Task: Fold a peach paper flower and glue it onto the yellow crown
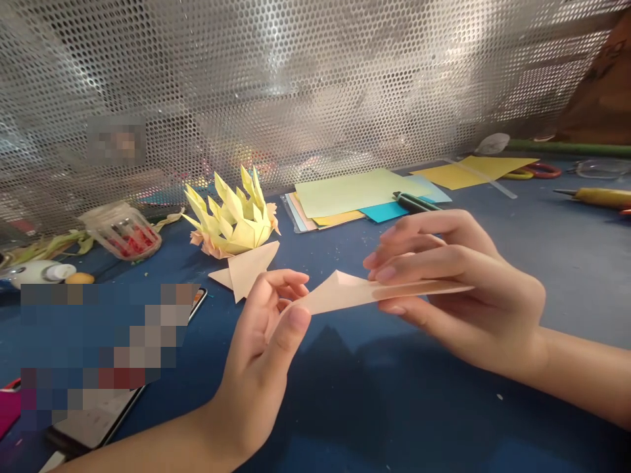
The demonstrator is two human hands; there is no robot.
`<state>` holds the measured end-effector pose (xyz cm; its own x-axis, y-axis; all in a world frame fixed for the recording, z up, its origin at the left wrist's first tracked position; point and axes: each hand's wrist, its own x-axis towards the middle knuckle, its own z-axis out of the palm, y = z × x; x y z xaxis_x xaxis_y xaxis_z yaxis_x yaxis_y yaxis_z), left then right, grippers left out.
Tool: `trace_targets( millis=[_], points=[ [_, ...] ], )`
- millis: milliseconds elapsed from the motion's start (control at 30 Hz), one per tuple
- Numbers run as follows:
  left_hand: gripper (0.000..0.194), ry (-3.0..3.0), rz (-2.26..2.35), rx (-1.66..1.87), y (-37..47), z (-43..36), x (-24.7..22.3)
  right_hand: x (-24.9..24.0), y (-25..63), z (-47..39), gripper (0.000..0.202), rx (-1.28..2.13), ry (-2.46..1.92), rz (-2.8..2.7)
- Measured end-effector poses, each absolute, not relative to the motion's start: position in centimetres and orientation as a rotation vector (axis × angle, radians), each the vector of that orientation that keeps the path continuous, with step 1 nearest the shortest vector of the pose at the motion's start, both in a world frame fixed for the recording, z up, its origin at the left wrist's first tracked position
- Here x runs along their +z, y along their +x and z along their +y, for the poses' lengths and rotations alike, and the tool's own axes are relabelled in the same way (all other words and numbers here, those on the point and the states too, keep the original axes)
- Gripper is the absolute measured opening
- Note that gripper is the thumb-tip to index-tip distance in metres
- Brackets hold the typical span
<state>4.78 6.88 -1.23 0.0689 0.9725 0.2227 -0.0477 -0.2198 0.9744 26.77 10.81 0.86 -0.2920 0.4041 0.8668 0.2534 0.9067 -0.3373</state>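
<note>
Pinching part-folded pale-pink paper (340,293) above the counter (325,414), left hand (261,355) at one tip, right hand (493,309) along the other end; yellow origami flower (236,217) looks assembled, held piece apparently unfinished.

My left hand (261,341) hid one end of the folded pale-pink paper (340,293); the black-edged smartphone (96,417) was partly blurred into blocks, and the frame's right edge cropped a yellow-handled pointed tool (601,197).

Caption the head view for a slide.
Left hand and right hand hold folded pale paper above a blue table, flower-like yellow paper model beyond.
</note>
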Motion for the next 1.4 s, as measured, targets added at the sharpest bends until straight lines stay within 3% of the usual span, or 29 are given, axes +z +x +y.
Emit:
trace_targets(
  millis=[233,400,567,733,867,1033,1267,1400],
  points=[
    [0.032,1.365,0.972,1.332,4.71,6.85,-1.28,0.49,26.76,10.84,0.044,0.262,-0.421,-1.839],
    [0.023,1.412,0.915,1.395,4.77,6.96,-1.42,0.65,26.85,11.13,0.014,0.147,-0.401,-1.909],
    [0.023,1.466,0.913,1.419,4.84,7.13,-1.48,0.88,26.9,10.86,0.014,0.178,-0.387,-1.926],
    [0.018,1.441,0.884,1.389,4.67,6.96,-1.55,0.85,26.83,10.43,0.025,0.319,-0.428,-1.898],
    [0.017,1.517,0.903,1.399,4.68,7.01,-1.29,0.94,26.88,10.57,0.017,0.297,-0.424,-1.944],
    [0.018,1.582,0.914,1.405,4.96,7.15,-0.85,1.03,27.0,10.63,0.029,0.424,-0.502,-1.931],
    [0.007,1.56,0.877,1.374,4.71,6.32,-0.9,0.84,26.43,10.38,0.019,0.625,-0.606,-1.765],
    [0.009,1.61,0.977,1.421,4.81,6.38,-0.91,0.69,26.31,10.33,0.018,0.777,-0.608,-1.728]
  ],
)
